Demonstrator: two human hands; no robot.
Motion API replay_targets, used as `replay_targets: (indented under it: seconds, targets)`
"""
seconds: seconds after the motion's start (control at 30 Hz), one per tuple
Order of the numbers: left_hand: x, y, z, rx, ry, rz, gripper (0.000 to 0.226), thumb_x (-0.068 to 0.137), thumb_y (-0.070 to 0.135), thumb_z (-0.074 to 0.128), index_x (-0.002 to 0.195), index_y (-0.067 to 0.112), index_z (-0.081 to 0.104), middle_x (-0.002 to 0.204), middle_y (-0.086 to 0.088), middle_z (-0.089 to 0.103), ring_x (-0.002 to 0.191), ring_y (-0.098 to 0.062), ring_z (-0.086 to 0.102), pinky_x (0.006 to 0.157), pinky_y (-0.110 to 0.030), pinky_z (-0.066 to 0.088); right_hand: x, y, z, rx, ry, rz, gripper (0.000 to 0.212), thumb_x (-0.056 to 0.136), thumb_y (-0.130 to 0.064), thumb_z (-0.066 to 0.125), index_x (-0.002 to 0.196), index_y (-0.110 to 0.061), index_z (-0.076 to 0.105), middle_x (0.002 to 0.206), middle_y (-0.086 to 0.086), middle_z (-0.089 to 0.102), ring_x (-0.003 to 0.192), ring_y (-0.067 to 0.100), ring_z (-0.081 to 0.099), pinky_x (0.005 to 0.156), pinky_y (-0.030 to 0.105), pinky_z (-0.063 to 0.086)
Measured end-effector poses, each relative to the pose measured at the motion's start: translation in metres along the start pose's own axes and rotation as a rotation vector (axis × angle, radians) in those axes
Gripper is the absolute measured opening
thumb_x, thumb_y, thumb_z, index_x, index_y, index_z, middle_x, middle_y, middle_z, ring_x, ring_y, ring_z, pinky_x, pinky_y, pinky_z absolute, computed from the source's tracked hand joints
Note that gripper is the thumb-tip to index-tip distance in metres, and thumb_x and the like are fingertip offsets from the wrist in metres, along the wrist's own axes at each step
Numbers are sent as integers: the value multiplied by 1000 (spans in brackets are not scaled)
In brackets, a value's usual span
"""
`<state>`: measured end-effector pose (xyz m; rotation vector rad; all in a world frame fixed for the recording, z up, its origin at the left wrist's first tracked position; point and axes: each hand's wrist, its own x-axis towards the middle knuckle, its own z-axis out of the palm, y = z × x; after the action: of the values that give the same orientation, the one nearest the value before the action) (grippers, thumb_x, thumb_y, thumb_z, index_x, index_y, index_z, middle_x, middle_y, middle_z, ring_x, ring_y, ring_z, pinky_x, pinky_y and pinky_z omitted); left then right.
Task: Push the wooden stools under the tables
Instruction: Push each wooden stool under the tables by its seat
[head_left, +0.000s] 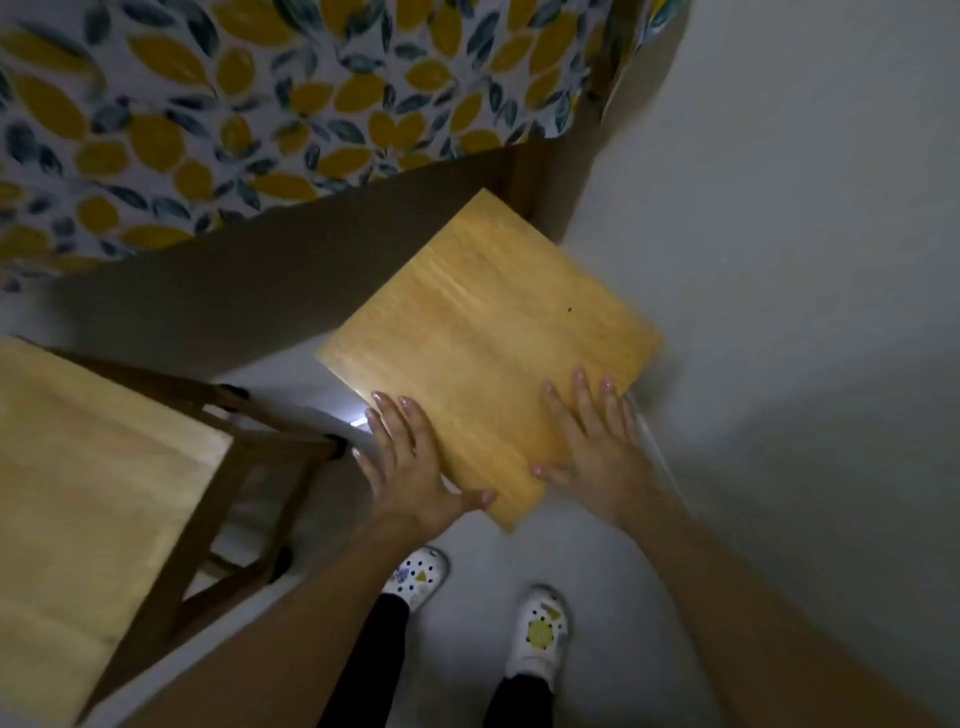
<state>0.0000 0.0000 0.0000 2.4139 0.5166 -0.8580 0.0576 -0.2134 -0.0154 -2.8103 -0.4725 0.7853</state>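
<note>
- I am looking straight down at a wooden stool (483, 348) with a square, pale honey-coloured seat, turned so 1 corner points back at me.
- My left hand (410, 467) lies flat on the near-left edge of that seat, fingers spread wide and pointing away from me, thumb hooked along the near corner; it grips nothing.
- My right hand (592, 441) lies flat on the near-right part of the same seat, fingers spread wide, thumb reaching toward the left hand; it also grips nothing.
- Beyond the stool is a table (524, 176) covered by a tablecloth (291, 104) printed with yellow lemons and dark blue-green leaves on a pale ground.
- The far corner of the stool seat sits just beneath the table's near edge, beside a dark wooden table leg; most of the seat is out in the open, on my side of the table.
- To the left of the stool stands a second stool (88, 467), with the same pale seat and dark brown legs and crossbars; it is clear of the table's edge and not touching the first stool.
- The floor (779, 312) around the stool is plain pale grey, with a small bright glint just left of my left hand.
- Nearer to me than the stool, I see my 2 white clogs (540, 629) with coloured charms, and dark trouser legs above them.
- The whole view is dim and slightly blurred.
</note>
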Motion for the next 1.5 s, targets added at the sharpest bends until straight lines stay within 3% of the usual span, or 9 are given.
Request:
replay_targets:
  seconds: [0.17, 0.3, 0.5, 0.67, 0.93, 1.13, 1.27, 1.4, 1.5]
  targets:
    - [4, -1, 11, 27, 79, 23, 153, 44, 85, 61, 143, 11, -30, 146, -15, -43, 131, -28, -43, 112, -55, -10, 2, 30, 20, -98, 76, -219, 100, 75, -81, 28, 154, -22, 12, 161, 19, -1, 145, 42, -14, 114, 57, 7]
    - [7, -3, 12, -12, 94, 81, 155, 37, 91, 50, 143, 12, -30, 145, -12, -46, 128, -27, -47, 112, -44, -14, 8, 31, 24, -146, 108, -254, 102, 74, -78, 25, 153, -15, 16, 158, 28, 9, 142, 55, -1, 111, 66, 24]
    - [31, -6, -10, -29, 90, 117, 156, 34, 95, 47, 142, 15, -32, 143, -8, -49, 133, -28, -43, 110, -40, -17, 39, 24, 10, -149, 96, -271, 103, 73, -76, 25, 151, -10, 22, 154, 35, 14, 140, 59, 5, 107, 68, 29]
    - [81, -2, -61, -21, 110, 130, 157, 41, 83, 66, 142, 13, -32, 142, -9, -49, 132, -28, -42, 110, -42, -14, 99, 3, -17, -123, 107, -271, 103, 74, -79, 22, 148, -8, 32, 152, 36, 20, 138, 61, 10, 105, 69, 30]
    - [169, -12, -146, 88, 161, 124, 155, 34, 96, 46, 143, 15, -30, 145, -8, -46, 135, -29, -38, 109, -49, -18, 212, -35, -57, -32, 119, -286, 104, 76, -81, 11, 146, -8, 34, 150, 37, 23, 136, 62, 8, 102, 76, 24]
    - [228, -17, -204, 117, 208, 111, 153, 41, 89, 58, 146, 15, -24, 151, -8, -38, 139, -26, -33, 111, -53, -16, 284, -61, -89, -14, 130, -291, 108, 70, -86, 9, 149, -14, 26, 154, 35, 15, 138, 58, -4, 99, 80, 24]
    - [255, -20, -226, 105, 248, 126, 153, 41, 87, 63, 146, 18, -25, 152, -7, -37, 139, -24, -33, 110, -54, -17, 310, -75, -110, -3, 124, -282, 113, 62, -82, 22, 153, -15, 15, 158, 28, -2, 140, 51, -19, 108, 76, 9]
    - [268, -21, -235, 118, 279, 129, 149, 45, 85, 64, 146, 18, -24, 153, -9, -35, 140, -24, -33, 111, -55, -16, 322, -83, -125, -18, 114, -259, 108, 64, -69, 41, 153, -17, 10, 159, 25, -8, 141, 51, -20, 113, 70, 3]
    - [268, -21, -233, 134, 305, 119, 148, 46, 86, 62, 147, 17, -21, 155, -8, -31, 141, -23, -30, 113, -54, -15, 321, -84, -129, -27, 85, -232, 107, 65, -67, 42, 154, -19, 4, 160, 22, -13, 142, 47, -22, 115, 64, -1]
